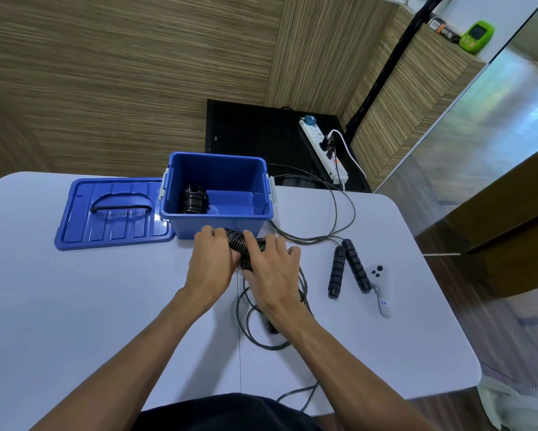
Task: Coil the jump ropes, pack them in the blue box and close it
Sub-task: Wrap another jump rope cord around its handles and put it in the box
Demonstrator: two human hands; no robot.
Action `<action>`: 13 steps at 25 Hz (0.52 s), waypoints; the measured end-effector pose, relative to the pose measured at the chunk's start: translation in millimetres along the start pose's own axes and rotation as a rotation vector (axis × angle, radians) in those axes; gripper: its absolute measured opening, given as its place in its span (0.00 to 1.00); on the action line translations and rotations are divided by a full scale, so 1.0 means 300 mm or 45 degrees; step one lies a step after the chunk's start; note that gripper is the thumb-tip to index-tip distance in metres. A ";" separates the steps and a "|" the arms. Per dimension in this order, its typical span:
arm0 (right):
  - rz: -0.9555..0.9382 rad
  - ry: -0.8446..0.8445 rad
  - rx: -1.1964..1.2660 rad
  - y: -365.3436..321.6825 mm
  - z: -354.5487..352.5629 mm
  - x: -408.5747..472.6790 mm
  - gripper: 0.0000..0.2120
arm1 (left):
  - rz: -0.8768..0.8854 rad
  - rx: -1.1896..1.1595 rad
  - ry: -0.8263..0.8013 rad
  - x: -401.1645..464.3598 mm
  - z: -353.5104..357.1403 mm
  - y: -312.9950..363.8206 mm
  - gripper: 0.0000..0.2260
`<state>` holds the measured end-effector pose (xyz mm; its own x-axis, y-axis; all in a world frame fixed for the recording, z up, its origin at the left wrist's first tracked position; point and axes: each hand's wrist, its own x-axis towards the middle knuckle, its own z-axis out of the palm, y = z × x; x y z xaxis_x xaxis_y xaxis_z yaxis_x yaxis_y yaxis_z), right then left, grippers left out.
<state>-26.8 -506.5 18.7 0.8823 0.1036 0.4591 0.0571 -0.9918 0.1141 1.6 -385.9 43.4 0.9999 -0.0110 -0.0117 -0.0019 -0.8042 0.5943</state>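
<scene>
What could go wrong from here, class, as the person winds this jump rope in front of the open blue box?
1. The loose cord trails off the table's near edge, so it might snag or tangle while both hands, left hand and right hand, grip the coil.
2. The third rope's cord loops behind the blue box and may catch on it.

Two bare arms, no sleeves. No rings or watch on left hand (pixel 212 259) or right hand (pixel 272 275). Short nails. Black clothes (pixel 227 413) low down, near bottom edge.
</scene>
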 end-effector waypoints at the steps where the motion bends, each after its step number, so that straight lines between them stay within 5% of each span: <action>1: 0.000 0.014 -0.002 -0.002 -0.002 0.003 0.35 | 0.027 -0.001 0.019 0.003 -0.001 -0.007 0.05; 10: 0.013 -0.037 -0.035 -0.022 -0.011 0.028 0.35 | 0.058 -0.215 0.123 0.014 -0.050 0.002 0.07; 13: -0.001 -0.075 -0.038 0.003 0.003 0.013 0.37 | 0.074 0.073 0.060 0.014 -0.022 0.014 0.07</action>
<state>-22.9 -506.9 19.8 0.9085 0.0989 0.4061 0.0447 -0.9890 0.1409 6.0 -385.3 51.1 0.9977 -0.0316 0.0598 -0.0591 -0.8357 0.5460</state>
